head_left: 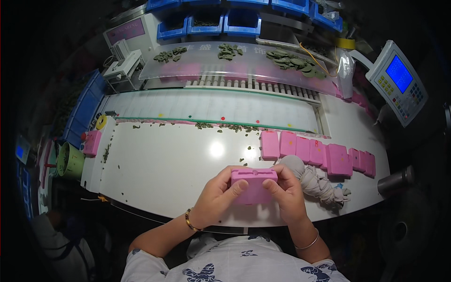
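Note:
Between both hands, above the front edge of the white table (164,155), I hold a pink rubber mold block (253,190) with a small notch in the middle of its upper edge. My left hand (216,195) grips its left end, thumb on the near face. At the right end, my right hand (287,192) has its thumb pressed on the same face; its other fingers are mostly behind the block. Just past my right hand lies a wrapped, twisted cloth bundle (317,182) with a rounded end. A row of similar pink blocks (339,160) stands behind it.
A conveyor strip (211,109) crosses the table beyond my hands, with green crumbs (230,127) along its edge. Green wax-like pieces (293,61) lie on a clear shelf. Blue bins (242,22) line the back. A control panel (399,80) stands right; a green bucket (70,160) sits left.

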Available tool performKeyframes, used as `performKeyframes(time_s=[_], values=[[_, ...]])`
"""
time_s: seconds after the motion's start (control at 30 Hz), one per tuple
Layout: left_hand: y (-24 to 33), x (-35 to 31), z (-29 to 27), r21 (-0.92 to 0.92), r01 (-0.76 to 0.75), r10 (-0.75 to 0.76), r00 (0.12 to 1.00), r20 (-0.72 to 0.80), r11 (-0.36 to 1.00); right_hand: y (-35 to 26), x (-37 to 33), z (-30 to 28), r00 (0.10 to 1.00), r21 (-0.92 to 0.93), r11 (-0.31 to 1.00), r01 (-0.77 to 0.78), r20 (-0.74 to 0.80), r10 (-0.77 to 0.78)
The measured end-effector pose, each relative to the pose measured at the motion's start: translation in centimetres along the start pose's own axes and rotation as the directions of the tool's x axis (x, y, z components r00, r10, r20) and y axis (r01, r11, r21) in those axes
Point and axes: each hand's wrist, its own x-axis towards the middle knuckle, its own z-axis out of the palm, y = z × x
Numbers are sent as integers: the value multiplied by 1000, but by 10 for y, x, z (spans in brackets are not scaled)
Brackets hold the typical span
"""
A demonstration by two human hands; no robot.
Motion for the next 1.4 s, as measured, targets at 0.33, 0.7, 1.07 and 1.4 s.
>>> performKeyframes(time_s=[0.33,0.7,1.07,1.4], values=[[4,11,-29,-64,39,-16,943,333,997,-7,4,-8,939,-142,931,337,122,-322],[20,32,-23,-5,-67,66,957,284,998,-17,23,3,964,-255,930,263,42,-261],[45,117,-223,897,377,686,591,-424,230,-61,-20,-112,671,-944,303,-131,-310,-673],[24,130,-172,983,149,708,705,-27,-110,-49,-19,-150,833,-930,243,-276,-358,-423]])
